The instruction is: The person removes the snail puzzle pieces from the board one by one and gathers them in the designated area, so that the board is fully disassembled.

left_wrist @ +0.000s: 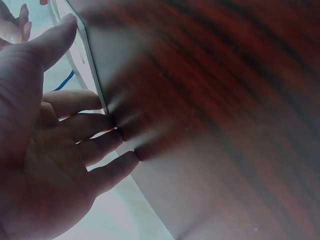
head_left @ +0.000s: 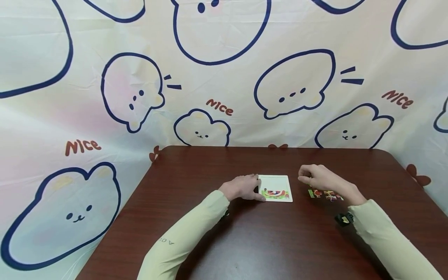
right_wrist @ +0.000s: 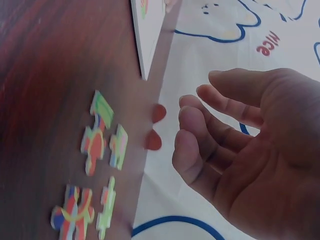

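A white puzzle board (head_left: 274, 182) lies on the table, with a strip of colourful assembled pieces (head_left: 277, 194) along its near side. My left hand (head_left: 243, 187) rests at the board's left edge, thumb by the near corner. In the left wrist view its fairly straight fingers (left_wrist: 102, 145) touch down beside the board's edge. To the right, my right hand (head_left: 319, 175) hovers over several loose jigsaw pieces (head_left: 329, 195), partly covering them in the head view. The right wrist view shows its fingers (right_wrist: 192, 120) loosely bent, with nothing between them and the thumb.
The dark brown wooden table (head_left: 196, 167) has rounded far corners. A pale cloth backdrop (head_left: 217, 85) with cartoon outlines and "Nice" lettering hangs behind it and along its sides. A dark wrist device (head_left: 344, 219) sits at the right sleeve cuff.
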`<state>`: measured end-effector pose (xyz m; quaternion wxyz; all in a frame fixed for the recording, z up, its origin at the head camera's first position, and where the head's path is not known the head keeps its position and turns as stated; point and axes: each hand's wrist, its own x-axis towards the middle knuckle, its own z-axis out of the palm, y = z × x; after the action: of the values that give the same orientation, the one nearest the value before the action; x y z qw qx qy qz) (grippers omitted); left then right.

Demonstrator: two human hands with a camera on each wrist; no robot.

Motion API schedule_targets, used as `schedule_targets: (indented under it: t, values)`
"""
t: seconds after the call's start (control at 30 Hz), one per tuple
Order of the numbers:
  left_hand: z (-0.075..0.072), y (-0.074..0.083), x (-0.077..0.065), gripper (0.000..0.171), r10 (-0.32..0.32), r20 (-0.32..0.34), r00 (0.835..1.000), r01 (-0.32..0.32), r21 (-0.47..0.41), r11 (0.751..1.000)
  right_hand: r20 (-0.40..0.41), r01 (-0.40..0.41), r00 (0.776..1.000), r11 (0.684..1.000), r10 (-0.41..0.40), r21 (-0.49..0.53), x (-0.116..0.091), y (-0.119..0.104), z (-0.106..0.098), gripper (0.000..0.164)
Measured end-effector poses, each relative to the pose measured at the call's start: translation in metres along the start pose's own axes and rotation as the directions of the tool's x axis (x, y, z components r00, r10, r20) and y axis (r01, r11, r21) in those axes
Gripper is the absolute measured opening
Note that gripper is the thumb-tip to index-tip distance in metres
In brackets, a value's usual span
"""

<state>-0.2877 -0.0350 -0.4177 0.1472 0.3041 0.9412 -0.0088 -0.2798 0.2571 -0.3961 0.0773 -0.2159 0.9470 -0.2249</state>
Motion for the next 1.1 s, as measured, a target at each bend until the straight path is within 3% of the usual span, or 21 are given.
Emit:
schedule_targets:
  t: [0.33,0.57,0.97,1.1]
  values:
    - [-0.003,-0.001,0.001,0.058,0.0,-0.004,1.0,0.0,0.001,1.0,0.047,0.049,0.998,0.999,-0.048,-0.022,0.022,-0.03,0.023,0.013]
    - [-0.005,-0.001,0.001,0.059,0.003,0.002,1.0,-0.003,0.018,1.0,0.108,0.114,0.988,0.993,-0.11,-0.03,0.037,-0.048,0.039,0.023]
    - [-0.004,-0.001,-0.002,0.053,0.011,-0.002,1.0,-0.011,0.022,1.0,0.168,0.152,0.973,0.988,-0.157,0.042,0.047,-0.056,0.057,0.024]
    - [-0.003,-0.001,-0.001,0.056,0.017,-0.006,1.0,-0.017,0.01,1.0,0.173,0.128,0.976,0.991,-0.133,0.037,0.048,-0.055,0.061,0.022]
